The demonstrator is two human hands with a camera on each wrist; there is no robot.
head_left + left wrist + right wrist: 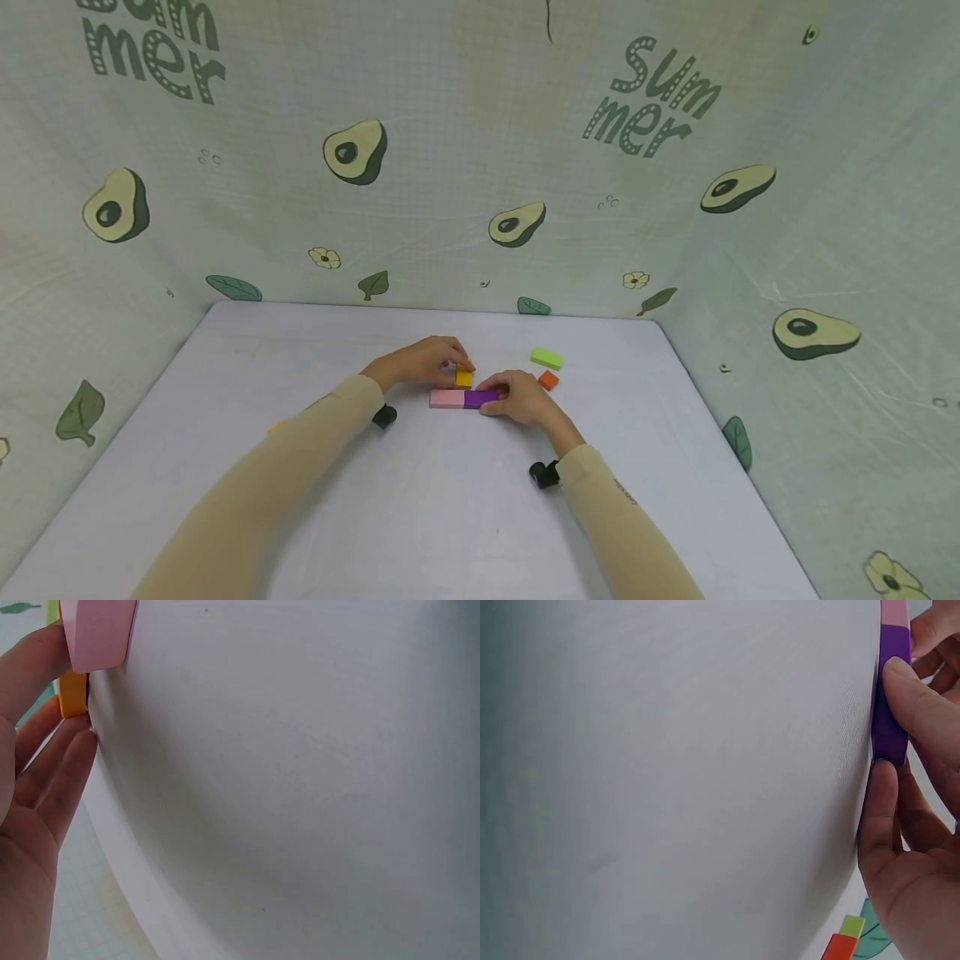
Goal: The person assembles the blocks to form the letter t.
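Near the middle of the white table, a pink block [447, 399] and a purple block [478, 400] lie end to end in one row. My right hand [522, 398] grips the purple block at its right end; in the right wrist view the thumb lies along its near side. Just behind the row, my left hand [429, 362] pinches an orange-yellow block [464, 380] between thumb and fingers. The left wrist view shows this orange-yellow block [73, 694] close beside the pink block [99, 636]. Its far part is hidden by the fingers.
A lime green block [547, 358] and a smaller orange block [548, 381] lie behind and right of my right hand. A yellow piece [277, 427] peeks out from behind my left sleeve. Printed cloth walls [442, 267] stand around the table's back and sides.
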